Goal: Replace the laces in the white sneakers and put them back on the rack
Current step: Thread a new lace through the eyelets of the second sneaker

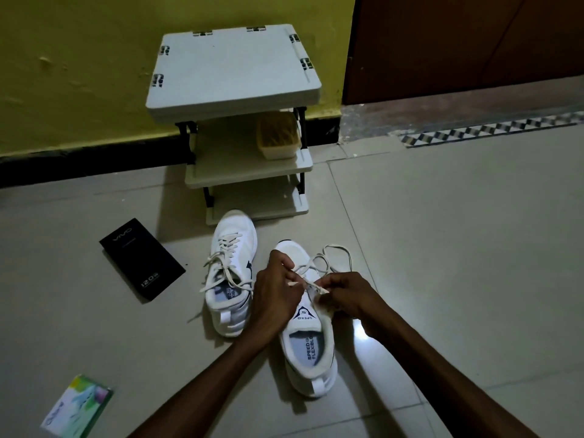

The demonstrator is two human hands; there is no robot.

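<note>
White lace [311, 260] is pinched in both hands: the left hand [278, 287] grips it over the tongue of the near sneaker [308, 339], and the right hand [346, 297] pinches its tip at the eyelets. In this gloom I cannot tell which eyelet, perhaps one near the top. That dimness is the risk: a hole could be skipped, or the tip could slip back out, since the slack loops loosely past the toe. The other sneaker [232, 279] lies just beside it, its laces trailing and easy to snag. Both sit on glossy pale floor tiles [442, 248] before the rack [234, 74]. A black box [142, 259] and a green packet [79, 406] lie to the left, with a yellow wall [79, 58] and a brown door [474, 42] behind.
</note>
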